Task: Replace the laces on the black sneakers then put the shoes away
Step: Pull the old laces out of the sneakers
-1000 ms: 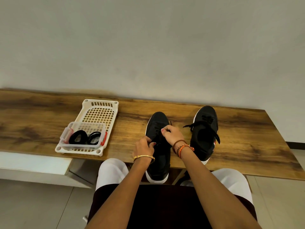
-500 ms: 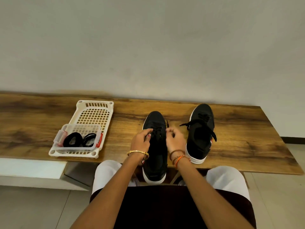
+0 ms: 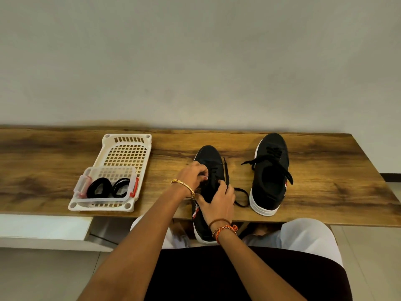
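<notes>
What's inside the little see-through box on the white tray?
Inside the small clear plastic box lie two coiled black laces. Its frosted walls blur their lower parts, so anything beneath them is hidden.

two black sneakers [image 3: 270, 170], one white basket [image 3: 127, 148], one clear box [image 3: 104, 199]

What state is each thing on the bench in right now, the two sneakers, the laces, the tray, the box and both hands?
Left sneaker: upright, heel overhanging the bench edge, lace partly loose.
Loose lace: trailing onto the bench.
Right sneaker: upright, laced, ends untied.
Left hand: pinching at the eyelets.
Right hand: gripping the left sneaker.
White tray: flat, holding the box.
Clear box: lidless, holding coiled black laces.
</notes>
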